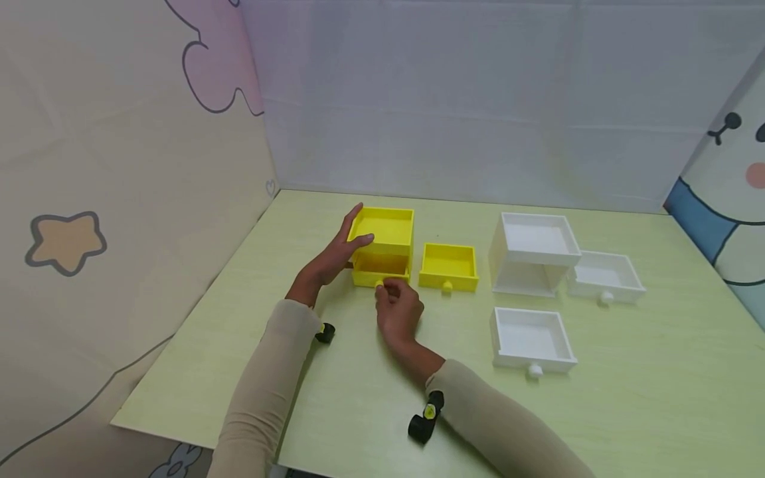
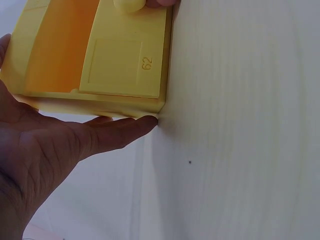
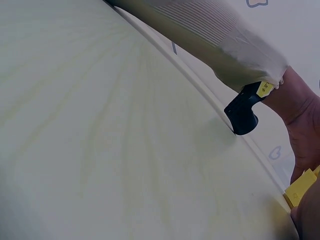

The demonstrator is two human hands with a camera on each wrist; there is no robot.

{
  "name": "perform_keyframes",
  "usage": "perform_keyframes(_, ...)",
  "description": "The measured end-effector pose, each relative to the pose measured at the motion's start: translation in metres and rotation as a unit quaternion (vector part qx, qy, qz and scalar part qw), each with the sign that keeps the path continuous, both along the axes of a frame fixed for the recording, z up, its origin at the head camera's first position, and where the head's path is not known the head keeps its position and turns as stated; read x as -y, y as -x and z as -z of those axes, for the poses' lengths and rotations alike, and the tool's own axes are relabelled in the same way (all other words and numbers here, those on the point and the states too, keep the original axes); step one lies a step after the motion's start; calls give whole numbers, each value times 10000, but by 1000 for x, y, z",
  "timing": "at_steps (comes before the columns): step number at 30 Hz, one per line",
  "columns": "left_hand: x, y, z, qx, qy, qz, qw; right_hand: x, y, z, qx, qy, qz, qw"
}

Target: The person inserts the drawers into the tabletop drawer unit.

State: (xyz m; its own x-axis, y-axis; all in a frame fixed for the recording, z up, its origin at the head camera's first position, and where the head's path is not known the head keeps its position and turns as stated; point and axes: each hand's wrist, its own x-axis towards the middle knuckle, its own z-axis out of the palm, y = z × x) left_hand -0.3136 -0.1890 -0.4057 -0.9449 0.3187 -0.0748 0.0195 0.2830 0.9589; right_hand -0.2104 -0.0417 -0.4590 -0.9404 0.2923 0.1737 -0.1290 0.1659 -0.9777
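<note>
A small yellow cabinet (image 1: pixel 382 228) stands on the table's left half. My left hand (image 1: pixel 335 259) grips its left side, the thumb over the top front edge and the fingers along the side wall. Its upper compartment is vacant. In the lower compartment sits a yellow drawer (image 1: pixel 363 279), pushed in nearly flush; the left wrist view shows its front (image 2: pixel 115 65) marked 62. My right hand (image 1: pixel 399 315) pinches this drawer's round knob (image 2: pixel 130 4) between thumb and fingers. The right wrist view catches only a corner of the cabinet (image 3: pixel 300 190).
A second yellow drawer (image 1: pixel 448 262) lies just right of the cabinet. Farther right stands a white cabinet (image 1: pixel 538 236) with a vacant front compartment. One white drawer (image 1: pixel 606 272) rests beside it, another white drawer (image 1: pixel 532 337) in front. White cloth (image 1: pixel 478 99) hangs behind the table.
</note>
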Motion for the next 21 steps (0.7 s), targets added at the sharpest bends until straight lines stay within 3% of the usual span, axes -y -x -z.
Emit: perform_keyframes(21, 0, -2, 0, -51, 21, 12, 10000, 1, 4, 2, -68, -157, -22, 9999)
